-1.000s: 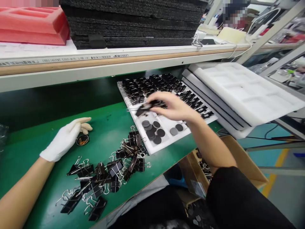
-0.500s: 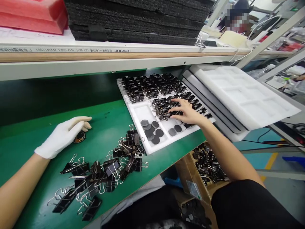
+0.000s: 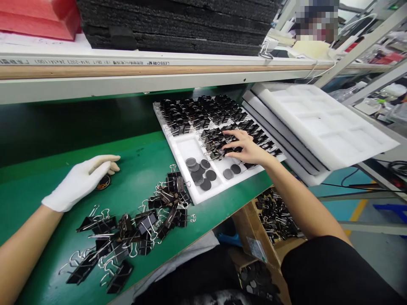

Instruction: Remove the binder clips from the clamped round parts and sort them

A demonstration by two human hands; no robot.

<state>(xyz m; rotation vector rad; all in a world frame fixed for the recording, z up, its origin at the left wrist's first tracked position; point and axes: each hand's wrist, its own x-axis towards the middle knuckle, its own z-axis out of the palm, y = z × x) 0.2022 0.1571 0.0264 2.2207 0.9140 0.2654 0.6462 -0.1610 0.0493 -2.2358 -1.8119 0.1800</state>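
- The white-gloved left hand (image 3: 83, 182) rests on the green desk (image 3: 140, 150), partly covering a small round object (image 3: 103, 183).
- The bare right hand (image 3: 244, 149), fingers parted, is at the black binder clips (image 3: 213, 140) in the white tray (image 3: 199, 197).
- Several dark discs (image 3: 211, 175) lie in the tray's near-left compartment.
- A loose heap of clips (image 3: 126, 227) lies between left hand and tray.
- White foam trays (image 3: 352, 135) are stacked beside it, to the right.
- A cardboard box (image 3: 247, 224) holding more clips stands below the desk's edge.

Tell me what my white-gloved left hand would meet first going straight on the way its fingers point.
Probably the compartmented white foam tray holding black metal binder clips, across the green tabletop from the white-gloved left hand. The hand's height is unclear, so it might pass over.
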